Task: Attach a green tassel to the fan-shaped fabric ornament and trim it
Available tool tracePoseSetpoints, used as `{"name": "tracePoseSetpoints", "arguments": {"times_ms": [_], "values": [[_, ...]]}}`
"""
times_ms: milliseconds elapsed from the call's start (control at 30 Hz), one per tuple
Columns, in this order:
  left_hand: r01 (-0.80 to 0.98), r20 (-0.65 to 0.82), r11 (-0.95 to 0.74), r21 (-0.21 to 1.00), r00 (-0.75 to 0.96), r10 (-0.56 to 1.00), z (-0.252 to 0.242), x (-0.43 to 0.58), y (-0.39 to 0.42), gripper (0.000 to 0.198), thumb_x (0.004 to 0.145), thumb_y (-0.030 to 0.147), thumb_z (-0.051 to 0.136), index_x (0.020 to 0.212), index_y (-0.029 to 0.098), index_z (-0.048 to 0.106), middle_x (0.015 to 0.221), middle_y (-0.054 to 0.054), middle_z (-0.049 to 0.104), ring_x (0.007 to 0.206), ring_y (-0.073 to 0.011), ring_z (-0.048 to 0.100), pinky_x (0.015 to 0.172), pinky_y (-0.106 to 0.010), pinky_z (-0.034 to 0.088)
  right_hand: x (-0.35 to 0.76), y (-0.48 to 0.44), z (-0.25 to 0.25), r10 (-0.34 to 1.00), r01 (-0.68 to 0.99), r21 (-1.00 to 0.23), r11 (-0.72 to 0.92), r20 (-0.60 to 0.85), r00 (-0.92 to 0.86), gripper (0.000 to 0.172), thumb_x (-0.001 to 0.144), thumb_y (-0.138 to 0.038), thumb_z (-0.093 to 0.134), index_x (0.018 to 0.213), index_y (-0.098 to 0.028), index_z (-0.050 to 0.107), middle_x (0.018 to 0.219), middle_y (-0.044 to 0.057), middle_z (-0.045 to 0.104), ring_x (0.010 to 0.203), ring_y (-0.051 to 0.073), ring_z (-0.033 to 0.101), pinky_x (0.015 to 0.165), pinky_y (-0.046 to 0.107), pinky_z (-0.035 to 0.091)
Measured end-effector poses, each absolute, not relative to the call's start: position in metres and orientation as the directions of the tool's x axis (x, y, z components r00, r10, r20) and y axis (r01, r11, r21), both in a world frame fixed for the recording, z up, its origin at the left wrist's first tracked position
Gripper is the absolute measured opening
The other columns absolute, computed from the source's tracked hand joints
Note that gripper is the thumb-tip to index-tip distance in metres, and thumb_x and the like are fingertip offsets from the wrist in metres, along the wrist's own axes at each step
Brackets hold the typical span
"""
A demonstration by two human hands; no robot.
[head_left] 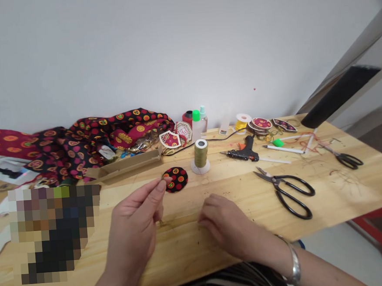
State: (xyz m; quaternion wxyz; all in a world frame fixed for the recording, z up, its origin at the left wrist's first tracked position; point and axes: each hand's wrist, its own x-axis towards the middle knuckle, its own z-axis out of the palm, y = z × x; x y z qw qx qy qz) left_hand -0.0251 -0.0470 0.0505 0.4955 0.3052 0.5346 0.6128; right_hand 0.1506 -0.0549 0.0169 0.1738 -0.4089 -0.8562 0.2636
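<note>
Between thumb and fingertips, my left hand [134, 223] pinches the edge of a round piece of black fabric [178, 181] with red and orange motifs. My right hand [227, 223] is just above the wooden table, to the right of the left hand. Its fingers are curled together and hide whatever may be in them. A spool of olive thread [201, 154] stands upright on its white base, just beyond both hands. Large black-handled scissors [287, 188] lie with blades apart to the right. A few thin thread strands show below the left hand.
A black glue gun [242, 152] and a white pen [284, 148] lie beyond the scissors. Smaller scissors [347, 158] are at far right. Bottles [196, 125] and yellow thread [241, 124] stand along the wall. A cardboard box [127, 167] and patterned cloth [76, 142] fill the left.
</note>
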Motion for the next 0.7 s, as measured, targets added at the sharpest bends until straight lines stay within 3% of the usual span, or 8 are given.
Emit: {"name": "tracePoseSetpoints", "arguments": {"times_ms": [100,233,467,700], "values": [[-0.289,-0.23,0.152,0.945,-0.258,0.939,0.041,-0.017,-0.047,0.024,0.066,0.03,0.074,0.085,0.015,0.073,0.044,0.008,0.041,0.043,-0.0037,0.028,0.04,-0.018,0.02,0.151,-0.047,0.019,0.928,0.344,-0.922,0.179,0.042,-0.371,0.011,0.081,-0.015,0.057,0.071,-0.016,0.06,0.07,0.0,0.057,0.068,0.012,0.051,0.065,0.024,0.04],[-0.286,-0.298,0.243,0.927,-0.167,0.94,0.035,0.0,-0.047,0.03,0.068,0.034,0.073,0.088,0.013,0.073,0.041,0.01,0.033,0.042,-0.0044,0.024,0.041,-0.019,0.019,0.146,-0.042,0.024,0.97,-0.041,-0.991,-0.13,-0.118,-0.214,0.015,0.075,-0.026,0.063,0.066,-0.015,0.059,0.057,-0.005,0.048,0.054,0.008,0.04,0.053,0.022,0.034],[-0.285,-0.346,0.308,0.907,-0.093,0.933,0.034,0.014,-0.051,0.035,0.068,0.038,0.071,0.091,0.011,0.073,0.041,0.01,0.029,0.043,-0.0045,0.02,0.042,-0.021,0.014,0.139,-0.042,0.022,0.988,-0.284,-0.948,-0.147,-0.125,-0.093,0.014,0.07,-0.028,0.07,0.068,-0.015,0.066,0.064,-0.002,0.06,0.063,0.01,0.048,0.065,0.024,0.039],[-0.301,-0.357,0.32,0.898,-0.078,0.931,0.035,0.015,-0.05,0.033,0.068,0.037,0.071,0.089,0.012,0.073,0.041,0.01,0.028,0.043,-0.0047,0.019,0.042,-0.021,0.014,0.136,-0.043,0.022,0.986,-0.314,-0.935,-0.162,-0.142,-0.087,0.013,0.069,-0.029,0.072,0.066,-0.016,0.068,0.068,0.0,0.067,0.067,0.012,0.055,0.071,0.026,0.043]]}}
